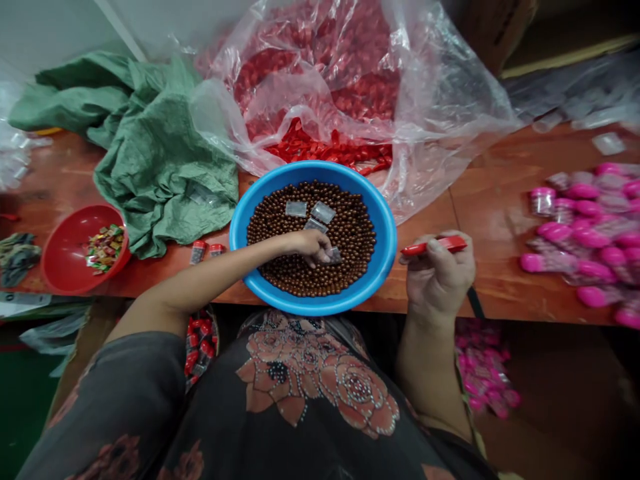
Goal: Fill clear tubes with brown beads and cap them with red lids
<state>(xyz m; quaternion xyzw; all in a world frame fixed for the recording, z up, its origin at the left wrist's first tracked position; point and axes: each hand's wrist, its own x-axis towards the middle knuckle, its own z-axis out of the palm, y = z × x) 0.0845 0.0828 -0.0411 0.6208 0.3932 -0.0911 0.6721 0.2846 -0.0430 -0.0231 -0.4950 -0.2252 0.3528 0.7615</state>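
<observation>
Your left hand [314, 247] pinches a clear container [335, 255] over brown beads [353, 230] in the blue basin [313, 307] (at the counter's [491, 250] front edge, presumably for reach), while your curled right hand [440, 277] grips a red piece [454, 243] beyond its right rim.

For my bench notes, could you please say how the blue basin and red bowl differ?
The blue basin is larger than the red bowl. The basin holds brown balls and clear containers; the bowl, small multicoloured pieces. The left hand is in the basin; neither touches the bowl. Both look round.
</observation>
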